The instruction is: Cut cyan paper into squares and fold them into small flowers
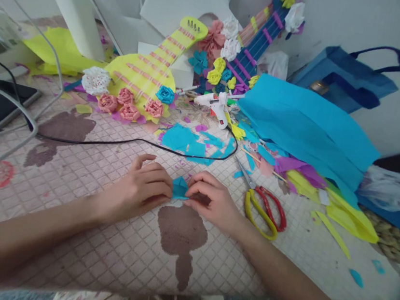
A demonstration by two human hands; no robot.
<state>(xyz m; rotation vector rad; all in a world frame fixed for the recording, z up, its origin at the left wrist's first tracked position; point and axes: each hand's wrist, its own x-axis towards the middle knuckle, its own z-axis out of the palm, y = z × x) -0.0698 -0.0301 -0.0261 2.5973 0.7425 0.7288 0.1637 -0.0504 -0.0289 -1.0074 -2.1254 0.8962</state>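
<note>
A small folded piece of blue paper (180, 188) is between my two hands, low over the quilted table cover. My left hand (150, 183) pinches its left edge, fingers closed and the index finger raised a little. On the opposite edge, the fingertips of my right hand (212, 197) are closed on it too. Scissors (262, 204) with one yellow and one red handle lie just right of my right hand, blades pointing up and left. Beyond my hands lie blue paper scraps (183, 139).
A white glue gun (218, 106) stands behind the scraps, its black cord (139, 140) curving across the table. Further back are a yellow paper guitar (144, 70) with paper roses and a blue one (257, 40). Large blue sheets (306, 119) lie right; a phone (1, 106) lies left.
</note>
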